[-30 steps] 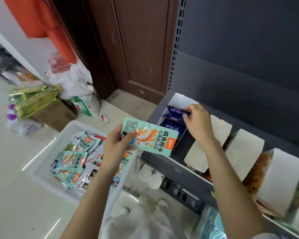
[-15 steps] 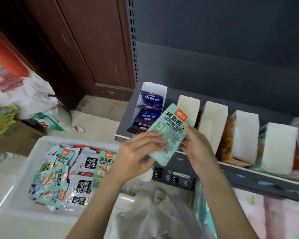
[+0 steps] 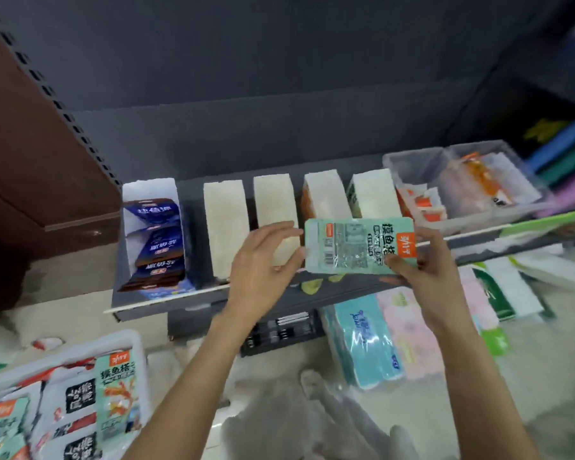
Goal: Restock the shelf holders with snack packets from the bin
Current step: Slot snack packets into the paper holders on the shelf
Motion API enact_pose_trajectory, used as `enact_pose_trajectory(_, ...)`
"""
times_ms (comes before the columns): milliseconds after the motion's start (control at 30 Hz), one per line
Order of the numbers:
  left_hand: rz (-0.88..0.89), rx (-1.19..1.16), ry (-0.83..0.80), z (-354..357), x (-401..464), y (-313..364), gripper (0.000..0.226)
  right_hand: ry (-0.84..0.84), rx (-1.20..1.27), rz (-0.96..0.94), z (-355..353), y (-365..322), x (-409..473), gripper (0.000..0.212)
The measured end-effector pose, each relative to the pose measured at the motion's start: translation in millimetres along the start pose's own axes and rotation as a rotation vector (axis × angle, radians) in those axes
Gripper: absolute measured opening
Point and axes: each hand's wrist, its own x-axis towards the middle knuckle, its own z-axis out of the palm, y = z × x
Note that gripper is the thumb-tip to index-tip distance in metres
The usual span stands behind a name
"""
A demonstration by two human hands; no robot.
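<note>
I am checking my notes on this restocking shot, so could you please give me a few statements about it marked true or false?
1. The right hand holds the mint-green packet. True.
2. The left hand grips a blue packet. False: its fingers are spread and hold nothing.
3. The leftmost white holder contains dark blue packets. True.
4. The white bin at lower left holds no packets. False: several packets lie in it.
5. The mint-green packet is already inside a holder. False: it is held in front of the shelf.
</note>
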Motion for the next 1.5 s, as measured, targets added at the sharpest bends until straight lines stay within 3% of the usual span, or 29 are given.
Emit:
enact_pose_trajectory(100,0.113,-0.067,-0.039,41.9,22.9,43.8,0.037,0.129,0.048,-0.05,-40.6,-1.4,12.0,0.052)
enact_pose_trajectory(300,0.299,0.12,-0.288,145.8,90.2,100.5,0.045,0.346,-0.109,-0.156,-118.0,-2.7,72.5,0.019)
enact_pose_trajectory(367,0.336,0.162,-0.339,173.0,110.6,116.1,0.036,0.3,-0.127,-0.146,-132.6,-5.0,88.5,0.013)
enact_pose_trajectory(467,0.28,0.142,-0.242,188.8,130.2,120.7,0.023,0.082,-0.118,-0.207,-142.8,-11.3,106.2,0.024)
enact_pose_trajectory(533,0.169,0.051,-0.204,186.1,133.7,111.0,0.022,-0.018,-0.309,-0.326,-146.0,-12.2,118.4,0.031)
enact_pose_trajectory(600,0.043,-0.072,-0.246,179.3,135.6,96.3,0.025,0.006,-0.546,-0.443,-144.5,-9.2,133.9,0.026)
enact_pose_trajectory(700,-0.051,-0.122,-0.316,166.4,140.4,79.6,0.02,0.01,-0.658,-0.599,-132.3,-7.8,155.3,0.014)
enact_pose_trajectory(800,-0.089,-0.121,-0.266,157.3,143.9,74.2,0.019,-0.095,-0.704,-0.659,-117.7,-12.7,169.6,0.011)
enact_pose_trajectory(867,-0.105,-0.026,-0.252,157.0,143.1,69.9,0.021,-0.124,-0.736,-0.678,-109.4,-12.2,177.3,0.01)
enact_pose_trajectory(1000,-0.004,0.593,-0.407,167.7,138.8,51.9,0.044,-0.164,-0.855,-0.806,-99.1,-0.6,184.8,0.008)
enact_pose_trajectory(1067,0.0,0.715,-0.415,169.0,135.7,46.8,0.046,-0.178,-0.944,-0.842,-95.9,9.8,184.9,0.011)
enact_pose_trajectory(1300,-0.026,0.685,-0.415,164.5,122.0,33.1,0.039,-0.296,-1.031,-1.029,-99.5,60.6,176.7,0.021)
enact_pose_trajectory(1500,0.049,0.604,-0.368,167.2,116.3,29.6,0.032,-0.392,-1.249,-0.904,-113.2,81.4,165.0,0.04)
